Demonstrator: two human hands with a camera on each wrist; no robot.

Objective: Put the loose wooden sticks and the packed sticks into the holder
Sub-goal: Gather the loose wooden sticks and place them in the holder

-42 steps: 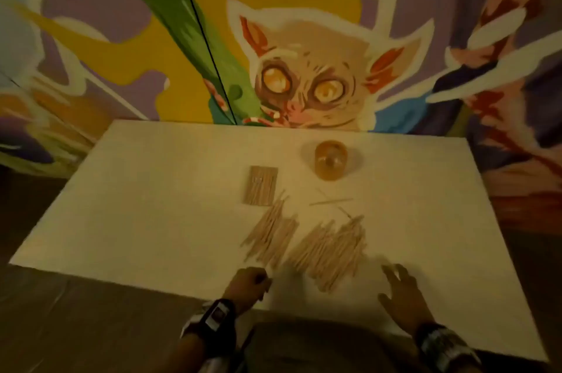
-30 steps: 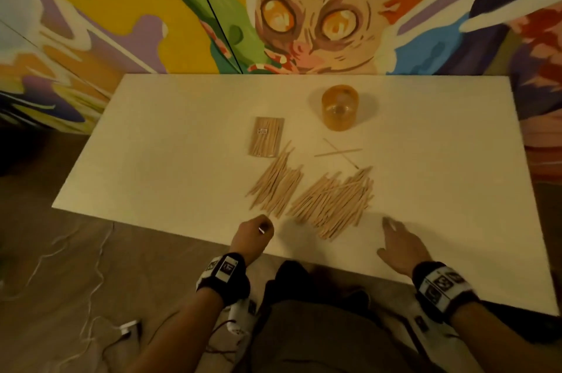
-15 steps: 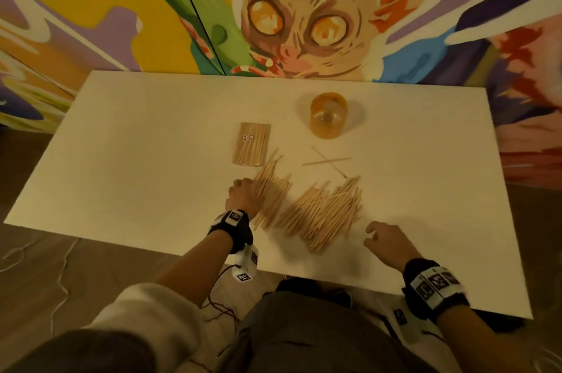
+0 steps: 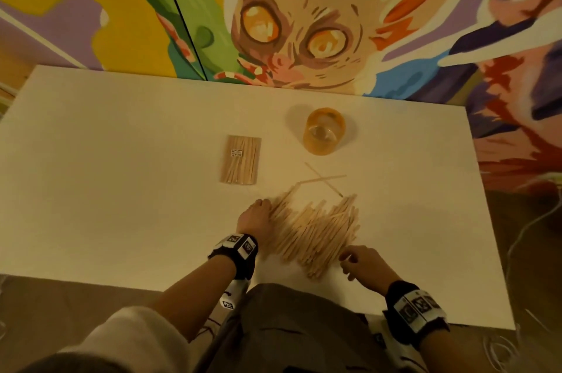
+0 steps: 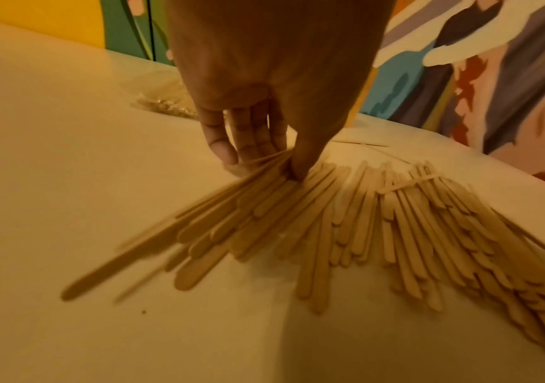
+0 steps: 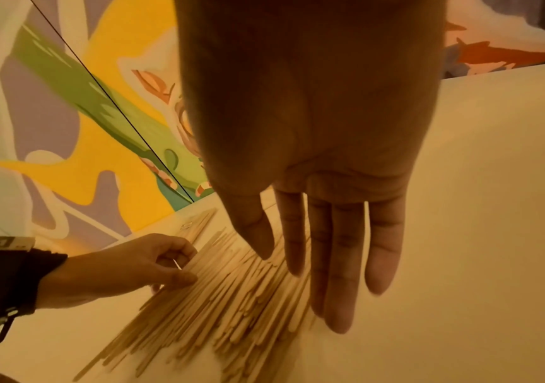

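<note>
A heap of loose wooden sticks (image 4: pixel 313 229) lies fanned out on the white table (image 4: pixel 121 190). My left hand (image 4: pixel 255 216) is at the heap's left edge; in the left wrist view its fingers and thumb pinch the ends of several loose sticks (image 5: pixel 264 181). My right hand (image 4: pixel 362 260) is at the heap's near right edge, and the right wrist view shows its fingers (image 6: pixel 340 285) straight above the sticks, holding nothing. Two single sticks (image 4: pixel 324 179) lie crossed behind the heap. The packed sticks (image 4: pixel 241 160) lie flat at the back left. The orange translucent holder (image 4: pixel 324 131) stands behind, with nothing in it.
A painted mural wall (image 4: pixel 289 32) rises right behind the table's far edge. The table's near edge (image 4: pixel 91 281) runs just under my wrists. Bare tabletop stretches to the left and to the right (image 4: pixel 425 205) of the sticks. Cables lie on the floor at the right (image 4: pixel 523 236).
My left hand went from the near table edge to the left heap and pushed it right, so the two heaps now form one. My right hand slid in to the heap's right edge.
</note>
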